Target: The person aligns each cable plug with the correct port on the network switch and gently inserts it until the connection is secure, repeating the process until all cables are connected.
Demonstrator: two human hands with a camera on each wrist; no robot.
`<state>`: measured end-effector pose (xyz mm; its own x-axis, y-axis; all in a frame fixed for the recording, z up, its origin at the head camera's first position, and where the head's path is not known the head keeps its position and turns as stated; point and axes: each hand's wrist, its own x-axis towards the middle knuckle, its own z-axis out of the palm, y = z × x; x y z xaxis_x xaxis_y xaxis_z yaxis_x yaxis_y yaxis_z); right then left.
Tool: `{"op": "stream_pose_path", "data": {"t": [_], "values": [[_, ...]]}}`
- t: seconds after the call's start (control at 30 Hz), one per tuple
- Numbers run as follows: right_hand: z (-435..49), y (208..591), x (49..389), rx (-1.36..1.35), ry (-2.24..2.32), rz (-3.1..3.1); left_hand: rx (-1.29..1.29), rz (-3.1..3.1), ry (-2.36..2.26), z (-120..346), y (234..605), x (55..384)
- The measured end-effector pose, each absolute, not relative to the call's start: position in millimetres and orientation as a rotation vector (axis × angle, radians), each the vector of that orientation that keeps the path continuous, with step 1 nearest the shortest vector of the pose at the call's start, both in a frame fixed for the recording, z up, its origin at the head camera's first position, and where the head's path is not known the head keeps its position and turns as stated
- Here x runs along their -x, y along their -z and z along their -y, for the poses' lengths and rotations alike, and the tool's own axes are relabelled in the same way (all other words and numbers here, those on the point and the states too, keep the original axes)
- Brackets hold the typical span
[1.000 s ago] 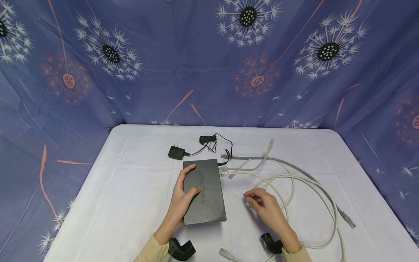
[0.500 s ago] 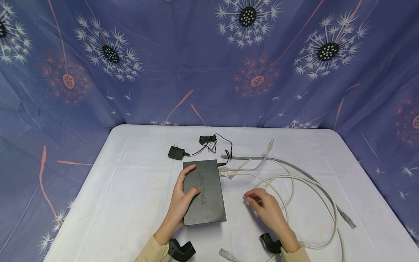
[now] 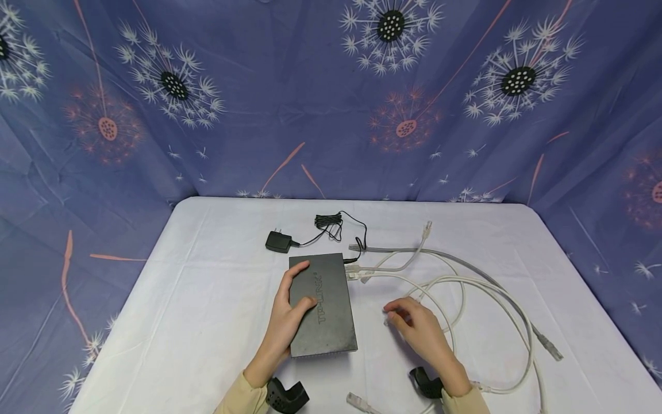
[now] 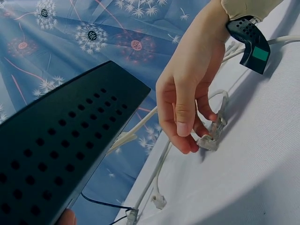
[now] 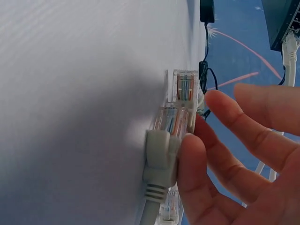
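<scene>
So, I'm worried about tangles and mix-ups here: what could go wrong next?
Several Ethernet plugs sit close together by the right hand, so it might catch the wrong one.
The TP-Link box in the left hand has a power lead and white Ethernet cables plugged in; moving it could tug them.
The gray cable crosses white ones, so pulling one may drag others.
</scene>
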<state>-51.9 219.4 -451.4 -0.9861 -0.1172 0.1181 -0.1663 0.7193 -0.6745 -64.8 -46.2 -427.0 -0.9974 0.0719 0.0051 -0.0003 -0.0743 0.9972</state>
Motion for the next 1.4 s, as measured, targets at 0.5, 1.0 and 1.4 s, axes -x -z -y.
{"op": "stream_pose_path", "data": {"t": [0.5,1.0,1.4], "values": [[-216,444,49,-0.364,-1.176,2.707,-0.076,-2.103,-2.267,45,428,64],[-208,444,50,-0.536,-1.201,2.528,-0.071,-2.100,-2.266,44,428,64],[-203,438,53,-0.622,-1.251,2.340,-0.064,-2.091,-2.270,44,429,64]]}}
